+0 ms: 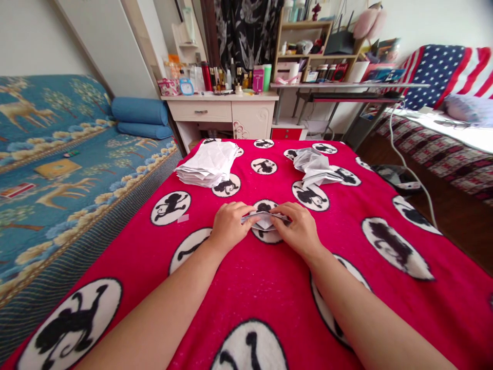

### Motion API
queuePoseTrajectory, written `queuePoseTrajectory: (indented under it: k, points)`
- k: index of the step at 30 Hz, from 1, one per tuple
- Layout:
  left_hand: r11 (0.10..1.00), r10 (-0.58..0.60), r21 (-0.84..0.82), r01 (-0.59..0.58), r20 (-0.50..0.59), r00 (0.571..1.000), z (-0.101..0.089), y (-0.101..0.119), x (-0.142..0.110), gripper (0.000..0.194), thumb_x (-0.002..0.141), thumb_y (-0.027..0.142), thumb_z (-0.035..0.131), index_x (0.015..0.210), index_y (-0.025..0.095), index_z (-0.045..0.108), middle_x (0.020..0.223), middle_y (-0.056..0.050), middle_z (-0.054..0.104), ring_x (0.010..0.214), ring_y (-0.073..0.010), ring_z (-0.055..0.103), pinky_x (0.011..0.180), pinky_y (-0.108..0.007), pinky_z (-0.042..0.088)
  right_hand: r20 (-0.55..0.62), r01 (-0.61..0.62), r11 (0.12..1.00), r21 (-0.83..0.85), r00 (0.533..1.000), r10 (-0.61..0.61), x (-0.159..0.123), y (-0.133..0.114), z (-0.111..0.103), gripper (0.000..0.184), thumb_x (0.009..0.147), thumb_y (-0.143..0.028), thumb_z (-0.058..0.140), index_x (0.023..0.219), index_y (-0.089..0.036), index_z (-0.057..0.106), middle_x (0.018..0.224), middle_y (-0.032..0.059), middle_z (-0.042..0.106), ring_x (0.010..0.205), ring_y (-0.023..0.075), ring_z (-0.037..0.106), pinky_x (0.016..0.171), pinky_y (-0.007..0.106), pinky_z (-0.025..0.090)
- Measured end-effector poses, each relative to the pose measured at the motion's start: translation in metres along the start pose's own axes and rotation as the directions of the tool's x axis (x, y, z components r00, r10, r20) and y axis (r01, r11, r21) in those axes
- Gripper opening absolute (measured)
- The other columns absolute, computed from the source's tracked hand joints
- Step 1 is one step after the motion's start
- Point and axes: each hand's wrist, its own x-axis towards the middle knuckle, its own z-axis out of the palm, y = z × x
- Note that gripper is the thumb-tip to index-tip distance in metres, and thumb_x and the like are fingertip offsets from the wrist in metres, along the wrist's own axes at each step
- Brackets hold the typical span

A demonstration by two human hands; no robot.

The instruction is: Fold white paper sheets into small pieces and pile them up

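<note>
A small piece of folded white paper [265,221] is held low over the red cloth, its middle showing a pointed fold between my hands. My left hand [231,223] pinches its left end between thumb and fingers. At the right end, my right hand [297,225] grips it the same way. Beyond my left hand lies a stack of white paper sheets [208,163] with uneven edges. Past my right hand sits a loose heap of crumpled or folded paper [316,167]. My fingers hide both ends of the folded piece.
The red cloth [246,298] with black-and-white monkey ovals covers the table. A small pale scrap [183,218] lies left of my left hand. A blue patterned sofa [57,169] borders the left side; a white dresser [215,115] with bottles stands behind. A white cable [412,174] hangs at right.
</note>
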Motion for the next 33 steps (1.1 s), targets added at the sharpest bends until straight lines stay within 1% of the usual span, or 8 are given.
queuePoseTrajectory:
  k: [6,11,14,18,21,24,28,33]
  points:
    - [0.999,-0.026,-0.035,0.027,0.008,1.000,0.006,-0.003,-0.001,0.013,0.084,0.027,0.066,0.095,0.023,0.072,0.091,-0.004,0.072,0.089,-0.0189,0.064,0.082,-0.031,0.048,-0.028,0.078,0.947,-0.310,0.995,-0.091,-0.001,-0.005,-0.005,0.014,0.084,-0.025,0.062,0.085,-0.025,0.076,0.091,0.0055,0.068,0.085,0.0217,0.055,0.069,0.032,0.037]
    - [0.997,-0.016,-0.074,0.016,-0.009,1.000,0.005,0.000,-0.003,0.019,0.084,0.037,0.066,0.093,0.022,0.072,0.090,-0.005,0.072,0.088,-0.0188,0.064,0.081,-0.030,0.048,0.002,-0.037,0.891,-0.453,0.999,0.042,0.000,-0.009,-0.010,0.023,0.086,-0.018,0.054,0.090,-0.028,0.075,0.089,0.0041,0.067,0.074,0.0179,0.056,0.052,0.031,0.025]
    - [0.994,-0.020,-0.104,0.018,-0.016,1.000,0.005,0.001,-0.002,0.021,0.084,0.040,0.065,0.094,0.022,0.072,0.090,-0.005,0.072,0.088,-0.0187,0.064,0.082,-0.030,0.048,-0.102,-0.186,0.878,-0.441,0.982,0.157,0.007,0.014,-0.022,0.023,0.086,-0.022,0.054,0.092,-0.029,0.075,0.095,0.0018,0.068,0.067,0.0145,0.054,0.051,0.030,0.021]
    - [0.993,-0.029,-0.115,0.027,-0.013,0.999,0.007,-0.001,-0.001,0.018,0.085,0.037,0.064,0.091,0.022,0.072,0.089,-0.004,0.072,0.088,-0.0184,0.064,0.082,-0.030,0.048,-0.399,-0.381,0.823,-0.420,0.893,0.210,0.020,0.070,-0.045,0.024,0.086,-0.025,0.053,0.097,-0.026,0.075,0.102,0.0033,0.069,0.072,0.0151,0.054,0.054,0.030,0.022]
    - [0.993,-0.033,-0.111,0.031,-0.017,0.999,0.008,-0.002,-0.001,0.017,0.086,0.036,0.064,0.090,0.022,0.072,0.087,-0.004,0.072,0.087,-0.0182,0.064,0.081,-0.030,0.048,-0.464,-0.430,0.811,-0.396,0.856,0.227,0.026,0.111,-0.057,0.026,0.086,-0.027,0.053,0.098,-0.025,0.076,0.103,0.0056,0.069,0.075,0.0156,0.052,0.057,0.032,0.023]
    - [0.994,-0.030,-0.107,0.028,-0.013,0.999,0.008,-0.002,-0.001,0.017,0.087,0.036,0.062,0.089,0.022,0.072,0.087,-0.004,0.072,0.086,-0.0179,0.063,0.081,-0.030,0.047,-0.489,-0.504,0.793,-0.343,0.817,0.307,0.032,0.136,-0.061,0.027,0.087,-0.030,0.053,0.097,-0.022,0.076,0.104,0.0101,0.068,0.074,0.0158,0.049,0.059,0.034,0.023]
    - [0.994,-0.035,-0.107,0.034,-0.008,0.999,0.009,-0.003,-0.001,0.017,0.087,0.035,0.062,0.089,0.022,0.072,0.088,-0.004,0.072,0.086,-0.0176,0.063,0.081,-0.029,0.047,-0.460,-0.509,0.781,-0.362,0.826,0.325,0.041,0.146,-0.061,0.028,0.087,-0.029,0.051,0.097,-0.021,0.076,0.107,0.0103,0.066,0.073,0.0147,0.047,0.060,0.036,0.021]
    - [0.996,-0.025,-0.087,0.025,0.000,1.000,0.008,-0.003,0.000,0.015,0.088,0.030,0.060,0.088,0.022,0.073,0.085,-0.004,0.071,0.085,-0.0178,0.062,0.079,-0.029,0.047,-0.407,-0.510,0.742,-0.436,0.847,0.343,0.042,0.132,-0.059,0.032,0.086,-0.029,0.052,0.110,-0.022,0.071,0.112,0.0132,0.062,0.071,0.0142,0.047,0.059,0.035,0.020]
